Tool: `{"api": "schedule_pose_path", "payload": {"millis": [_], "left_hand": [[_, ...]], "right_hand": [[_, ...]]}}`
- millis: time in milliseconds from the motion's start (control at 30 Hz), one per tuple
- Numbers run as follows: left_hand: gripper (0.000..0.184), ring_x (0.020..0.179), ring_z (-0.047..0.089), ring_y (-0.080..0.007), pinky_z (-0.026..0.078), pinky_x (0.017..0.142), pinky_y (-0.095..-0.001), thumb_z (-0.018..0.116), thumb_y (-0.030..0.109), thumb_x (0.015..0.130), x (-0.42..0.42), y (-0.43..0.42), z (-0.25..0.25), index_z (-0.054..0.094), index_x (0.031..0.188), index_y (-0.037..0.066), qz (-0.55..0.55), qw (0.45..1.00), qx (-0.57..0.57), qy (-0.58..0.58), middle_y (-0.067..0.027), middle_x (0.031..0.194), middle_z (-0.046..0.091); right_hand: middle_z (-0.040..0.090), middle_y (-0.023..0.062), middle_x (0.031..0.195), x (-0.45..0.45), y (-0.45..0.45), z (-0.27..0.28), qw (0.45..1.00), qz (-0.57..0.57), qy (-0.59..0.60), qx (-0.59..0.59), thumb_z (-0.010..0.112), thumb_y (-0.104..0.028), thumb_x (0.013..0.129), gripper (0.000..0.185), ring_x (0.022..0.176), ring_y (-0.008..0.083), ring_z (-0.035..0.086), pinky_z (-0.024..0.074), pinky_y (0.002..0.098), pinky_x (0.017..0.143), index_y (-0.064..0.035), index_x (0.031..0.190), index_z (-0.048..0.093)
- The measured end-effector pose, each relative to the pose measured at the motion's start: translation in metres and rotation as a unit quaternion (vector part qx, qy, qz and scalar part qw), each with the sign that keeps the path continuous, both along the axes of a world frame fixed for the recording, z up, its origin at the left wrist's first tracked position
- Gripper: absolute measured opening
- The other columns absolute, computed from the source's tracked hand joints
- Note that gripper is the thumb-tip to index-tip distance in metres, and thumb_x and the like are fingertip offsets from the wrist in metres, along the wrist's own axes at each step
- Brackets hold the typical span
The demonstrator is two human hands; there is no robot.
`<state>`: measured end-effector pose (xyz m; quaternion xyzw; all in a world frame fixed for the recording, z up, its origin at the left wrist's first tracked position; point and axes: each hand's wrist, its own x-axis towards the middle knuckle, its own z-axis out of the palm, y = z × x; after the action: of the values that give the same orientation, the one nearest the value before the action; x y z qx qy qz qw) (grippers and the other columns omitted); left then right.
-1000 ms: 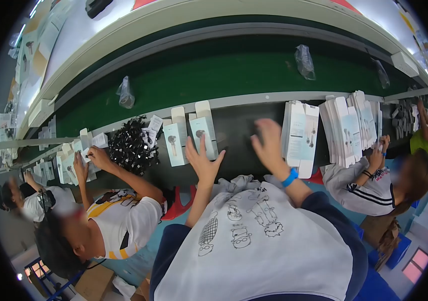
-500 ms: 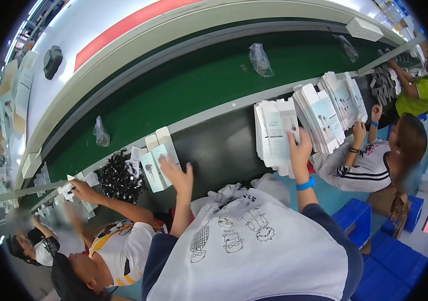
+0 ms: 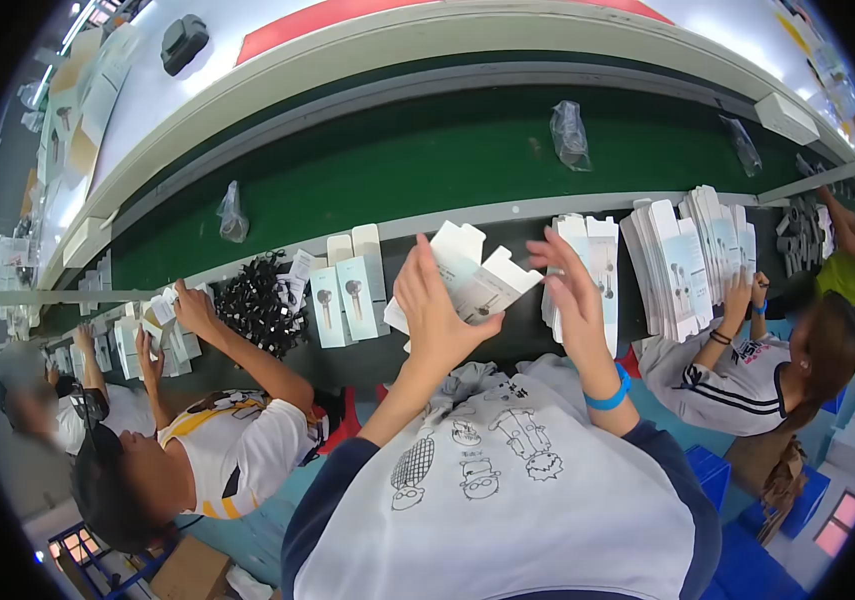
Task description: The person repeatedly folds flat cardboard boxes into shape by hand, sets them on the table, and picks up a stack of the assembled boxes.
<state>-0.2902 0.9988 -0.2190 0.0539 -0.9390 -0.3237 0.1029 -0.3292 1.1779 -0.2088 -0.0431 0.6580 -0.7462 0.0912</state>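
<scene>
My left hand grips a couple of flattened white-and-teal cartons printed with an earphone picture, their flaps fanned out above the dark work surface. To the right of them, my right hand is raised with fingers spread, its fingertips close to the carton edges. Behind that hand lies a stack of similar flat cartons. Left of my left hand stand several folded-up boxes side by side, with a pile of small black parts beyond them.
A green conveyor belt runs across the front, carrying clear plastic bags. More carton stacks lie to the right, before a co-worker in a white shirt. Another co-worker handles boxes at left.
My right hand has come away from the carton stack, and flat cartons are now in my left hand, which has moved right from the folded-up boxes. The view has shifted slightly.
</scene>
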Motion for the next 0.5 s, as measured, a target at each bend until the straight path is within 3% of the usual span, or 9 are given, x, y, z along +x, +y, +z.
{"api": "schedule_pose_path", "payload": {"millis": [33, 100, 133, 233, 300, 367, 400, 467, 500], "left_hand": [[0.127, 0.124, 0.033, -0.043, 0.022, 0.104, -0.0517, 0.086, 0.03, 0.05, 0.002, 0.002, 0.0, 0.009, 0.146, -0.004, 0.001, 1.0, 0.0, -0.001, -0.027, 0.136, 0.03], [0.127, 0.124, 0.033, -0.0431, 0.022, 0.105, -0.0511, 0.086, 0.03, 0.051, 0.006, 0.007, -0.001, 0.008, 0.145, -0.005, 0.013, 1.0, -0.01, -0.007, -0.0271, 0.136, 0.03], [0.126, 0.124, 0.032, -0.043, 0.022, 0.105, -0.0516, 0.085, 0.029, 0.051, 0.006, 0.008, -0.003, 0.008, 0.145, -0.005, 0.029, 0.999, 0.006, -0.016, -0.0275, 0.135, 0.031], [0.126, 0.123, 0.033, -0.0436, 0.023, 0.104, -0.0516, 0.085, 0.028, 0.052, 0.008, 0.004, 0.003, 0.007, 0.145, -0.005, 0.034, 0.999, -0.011, -0.019, -0.0281, 0.134, 0.031], [0.124, 0.122, 0.036, -0.0431, 0.026, 0.103, -0.0508, 0.085, 0.027, 0.052, 0.01, 0.004, -0.002, 0.008, 0.145, -0.005, 0.035, 0.999, 0.016, -0.006, -0.0272, 0.133, 0.033], [0.123, 0.12, 0.038, -0.0425, 0.029, 0.102, -0.05, 0.084, 0.026, 0.053, 0.007, 0.002, -0.002, 0.009, 0.145, -0.005, 0.034, 0.999, 0.04, 0.007, -0.0263, 0.132, 0.035], [0.122, 0.118, 0.04, -0.0419, 0.031, 0.1, -0.0486, 0.084, 0.026, 0.053, 0.005, 0.002, 0.001, 0.011, 0.145, -0.004, 0.031, 0.996, 0.08, 0.012, -0.0253, 0.131, 0.037], [0.105, 0.107, 0.054, -0.0334, 0.044, 0.091, -0.0426, 0.085, 0.021, 0.055, 0.0, 0.003, 0.011, 0.027, 0.139, -0.005, 0.049, 0.99, 0.119, 0.055, -0.0201, 0.12, 0.051], [0.105, 0.107, 0.054, -0.0334, 0.044, 0.091, -0.0426, 0.085, 0.021, 0.055, 0.001, 0.001, 0.012, 0.027, 0.139, -0.005, 0.052, 0.99, 0.12, 0.058, -0.0201, 0.12, 0.051]], "right_hand": [[0.055, 0.0141, 0.128, -0.003, -0.008, 0.001, 1.0, 0.001, -0.001, 0.0, 0.061, -0.008, 0.079, 0.046, 0.114, 0.0247, 0.053, 0.0422, 0.0368, 0.095, -0.0014, 0.125, 0.056], [0.055, 0.0143, 0.127, -0.005, -0.027, 0.006, 0.922, 0.033, 0.28, 0.265, 0.066, -0.006, 0.076, 0.049, 0.113, 0.0311, 0.053, 0.0417, 0.0387, 0.097, -0.0058, 0.124, 0.058], [0.059, 0.0119, 0.121, -0.004, -0.033, 0.008, 0.873, 0.006, 0.375, 0.312, 0.07, -0.005, 0.073, 0.045, 0.105, 0.0307, 0.054, 0.0425, 0.0373, 0.092, -0.0086, 0.117, 0.064], [0.063, 0.0076, 0.11, 0.002, -0.036, 0.001, 0.839, 0.019, 0.415, 0.351, 0.07, -0.005, 0.072, 0.037, 0.097, 0.0259, 0.055, 0.042, 0.0344, 0.085, -0.0092, 0.108, 0.069], [0.064, 0.0041, 0.1, -0.004, -0.034, 0.003, 0.845, 0.021, 0.424, 0.326, 0.069, -0.003, 0.071, 0.033, 0.09, 0.0234, 0.054, 0.0399, 0.0326, 0.078, -0.0104, 0.103, 0.071], [0.065, 0.0063, 0.098, -0.008, -0.03, 0.012, 0.942, 0.086, 0.256, 0.199, 0.069, -0.003, 0.074, 0.026, 0.095, 0.0212, 0.052, 0.0401, 0.0339, 0.083, -0.0077, 0.099, 0.073], [0.065, 0.0063, 0.098, -0.008, -0.03, 0.004, 0.942, 0.089, 0.256, 0.199, 0.069, -0.003, 0.074, 0.026, 0.095, 0.0212, 0.052, 0.0401, 0.0339, 0.083, -0.0077, 0.099, 0.073], [0.062, 0.0122, 0.113, -0.007, -0.03, -0.016, 0.979, 0.077, 0.188, 0.0, 0.077, -0.013, 0.072, 0.056, 0.113, 0.0234, 0.048, 0.0382, 0.0365, 0.095, -0.0033, 0.124, 0.06], [0.062, 0.0122, 0.113, -0.002, -0.036, -0.008, 0.978, 0.08, 0.19, 0.0, 0.077, -0.013, 0.072, 0.056, 0.113, 0.0234, 0.048, 0.0382, 0.0365, 0.095, -0.0033, 0.124, 0.06]]}}
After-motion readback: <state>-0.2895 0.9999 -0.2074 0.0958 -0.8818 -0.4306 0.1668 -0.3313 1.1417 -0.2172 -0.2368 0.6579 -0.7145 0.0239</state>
